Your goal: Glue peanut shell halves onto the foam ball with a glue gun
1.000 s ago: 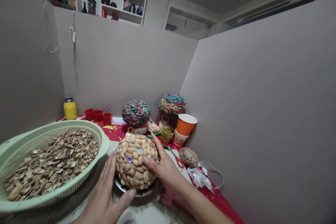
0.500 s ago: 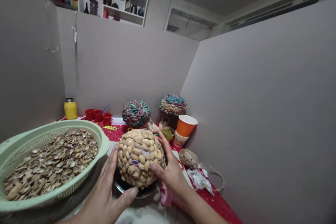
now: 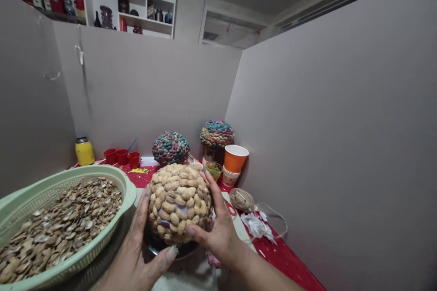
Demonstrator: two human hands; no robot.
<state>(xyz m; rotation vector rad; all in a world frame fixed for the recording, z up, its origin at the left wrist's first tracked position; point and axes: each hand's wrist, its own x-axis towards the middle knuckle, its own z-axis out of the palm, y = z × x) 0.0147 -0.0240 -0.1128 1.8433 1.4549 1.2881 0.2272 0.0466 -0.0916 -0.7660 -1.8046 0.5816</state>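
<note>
A round ball covered in peanut shells point(image 3: 179, 200) sits between my two hands, over a dark, shiny-rimmed bowl point(image 3: 186, 252). Small patches of purple show through gaps between its shells. My left hand point(image 3: 138, 241) presses along the ball's left side, fingers up and thumb low near the bowl's rim. On the other side, my right hand point(image 3: 221, 232) grips the ball, its thumb on the front and its fingers around the far right. Part of a pink tool point(image 3: 213, 260) shows beneath my right hand; most of it is hidden.
At left stands a green colander point(image 3: 128, 188) full of shell halves. Behind are red cups point(image 3: 122, 157), a yellow jar point(image 3: 84, 151), two coloured shell-covered balls point(image 3: 170, 148) and orange paper cups point(image 3: 235, 159). Twine point(image 3: 241, 200) and crumpled white scraps point(image 3: 257, 227) lie right, beside a grey partition point(image 3: 324, 136).
The ball has turned a little toward me, so its purple patch sits lower. Both hands keep their hold. The camera view has shifted, moving the background left.
</note>
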